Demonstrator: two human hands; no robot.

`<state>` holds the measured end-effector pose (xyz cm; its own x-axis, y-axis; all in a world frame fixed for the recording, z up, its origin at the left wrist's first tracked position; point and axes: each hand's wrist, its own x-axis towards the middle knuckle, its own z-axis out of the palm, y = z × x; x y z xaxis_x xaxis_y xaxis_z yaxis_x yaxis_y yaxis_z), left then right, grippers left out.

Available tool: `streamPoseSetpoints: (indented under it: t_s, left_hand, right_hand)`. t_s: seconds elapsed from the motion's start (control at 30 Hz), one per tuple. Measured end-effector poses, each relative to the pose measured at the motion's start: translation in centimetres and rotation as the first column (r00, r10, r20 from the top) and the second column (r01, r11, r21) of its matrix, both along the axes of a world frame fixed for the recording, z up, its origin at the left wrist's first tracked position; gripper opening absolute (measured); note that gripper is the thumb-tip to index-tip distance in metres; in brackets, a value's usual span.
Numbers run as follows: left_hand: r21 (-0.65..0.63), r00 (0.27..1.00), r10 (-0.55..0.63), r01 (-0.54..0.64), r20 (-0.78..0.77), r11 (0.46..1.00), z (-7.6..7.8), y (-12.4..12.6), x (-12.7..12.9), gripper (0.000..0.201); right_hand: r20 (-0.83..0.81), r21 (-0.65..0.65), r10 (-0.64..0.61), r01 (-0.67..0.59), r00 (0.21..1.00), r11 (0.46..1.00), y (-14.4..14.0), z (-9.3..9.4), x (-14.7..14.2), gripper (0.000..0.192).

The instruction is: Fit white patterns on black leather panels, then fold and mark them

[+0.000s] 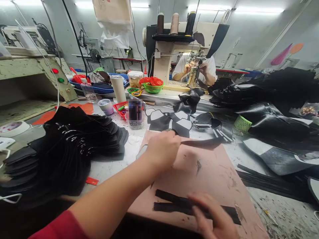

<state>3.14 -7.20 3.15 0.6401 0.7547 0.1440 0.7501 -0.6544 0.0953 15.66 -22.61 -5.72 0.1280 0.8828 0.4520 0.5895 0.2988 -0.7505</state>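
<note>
My left hand (163, 149) reaches forward over the far edge of a pink cutting board (214, 172), fingers closed around the end of a thin dark strip (201, 142) that runs to the right. My right hand (211, 219) rests at the board's near edge, blurred, with its fingers lying on two black strips (174, 202) that lie flat side by side. Just beyond the board lie black and white cut leather pieces (169, 121).
A large stack of black cut pieces (72, 146) fills the left. Black leather sheets (274, 122) pile up at right. A jar (136, 114), cups, a red tray and green bowl (152, 87) stand behind. Another person works at a sewing machine (179, 49) opposite.
</note>
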Motion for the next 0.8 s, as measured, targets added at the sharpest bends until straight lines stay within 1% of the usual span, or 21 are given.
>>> streamPoseSetpoints:
  t_s: [0.03,0.1,0.17,0.23,0.27,0.3,0.37,0.4,0.47,0.5,0.53,0.57,0.6,0.63,0.67,0.7,0.77,0.8]
  left_hand:
    - [0.045,0.997,-0.032,0.029,0.066,0.999,1.4,-0.6,0.2,0.021]
    - [0.084,0.971,-0.142,0.128,0.191,0.988,4.0,-2.3,0.7,0.023]
    - [0.041,0.931,-0.238,0.236,0.277,0.971,6.0,-4.2,1.4,0.025]
    - [-0.044,0.889,-0.278,0.315,0.365,0.948,7.3,-5.6,2.1,0.027]
    - [-0.102,0.866,-0.27,0.341,0.421,0.934,7.5,-6.1,2.4,0.029]
    - [-0.175,0.841,-0.238,0.36,0.485,0.916,7.5,-6.3,2.7,0.031]
    - [-0.345,0.785,-0.11,0.388,0.61,0.855,6.8,-6.3,3.3,0.036]
    - [-0.425,0.754,-0.027,0.399,0.656,0.813,6.3,-6.0,3.5,0.037]
    - [-0.537,0.675,0.139,0.426,0.725,0.728,4.7,-5.2,3.8,0.035]
    - [-0.576,0.621,0.228,0.444,0.75,0.687,3.9,-4.7,3.8,0.032]
    - [-0.615,0.549,0.336,0.471,0.765,0.632,3.0,-4.2,3.8,0.029]
    - [-0.651,0.465,0.457,0.505,0.758,0.566,2.0,-3.6,3.7,0.026]
    - [-0.678,0.382,0.573,0.541,0.725,0.498,1.1,-3.2,3.5,0.022]
    - [-0.696,0.313,0.669,0.572,0.674,0.434,0.1,-2.9,3.1,0.02]
    - [-0.71,0.265,0.74,0.593,0.618,0.38,-0.9,-2.7,2.6,0.02]
    - [-0.724,0.242,0.784,0.6,0.571,0.341,-1.9,-2.8,2.0,0.023]
    - [-0.766,0.258,0.834,0.585,0.488,0.267,-3.9,-3.6,0.6,0.032]
    - [-0.79,0.274,0.86,0.576,0.431,0.212,-4.7,-4.2,-0.1,0.036]
  right_hand:
    - [-0.093,-0.085,-0.036,0.028,0.995,0.996,0.5,0.4,0.6,0.021]
    - [-0.293,-0.206,-0.145,0.086,0.945,0.975,1.5,1.1,1.7,0.031]
    - [-0.45,-0.227,-0.175,0.078,0.876,0.971,2.1,1.4,2.5,0.041]
    - [-0.547,-0.202,-0.157,0.053,0.822,0.978,2.0,1.2,2.7,0.043]
    - [-0.574,-0.193,-0.149,0.044,0.805,0.98,1.6,1.0,2.7,0.042]
    - [-0.589,-0.183,-0.148,0.047,0.794,0.982,1.1,0.9,2.6,0.04]
    - [-0.619,-0.183,-0.152,0.047,0.771,0.982,-0.1,0.9,2.3,0.038]
    - [-0.644,-0.215,-0.157,0.02,0.748,0.976,-0.6,1.1,2.3,0.037]
    - [-0.72,-0.314,-0.201,-0.053,0.664,0.948,-1.2,1.9,2.3,0.038]
    - [-0.754,-0.361,-0.237,-0.084,0.612,0.929,-1.1,2.5,2.4,0.04]
    - [-0.777,-0.395,-0.273,-0.102,0.567,0.913,-0.8,3.0,2.6,0.043]
    - [-0.786,-0.418,-0.3,-0.107,0.541,0.902,-0.3,3.4,2.8,0.045]
    - [-0.784,-0.436,-0.315,-0.114,0.535,0.893,0.4,3.7,3.0,0.046]
    - [-0.772,-0.457,-0.319,-0.132,0.55,0.879,1.1,3.9,3.2,0.047]
    - [-0.747,-0.488,-0.318,-0.158,0.584,0.858,1.9,3.9,3.5,0.048]
    - [-0.709,-0.525,-0.315,-0.175,0.63,0.833,2.7,3.8,3.7,0.048]
    - [-0.627,-0.589,-0.315,-0.168,0.712,0.791,3.9,3.3,4.0,0.049]
    - [-0.601,-0.607,-0.322,-0.155,0.731,0.78,4.3,3.1,4.1,0.05]
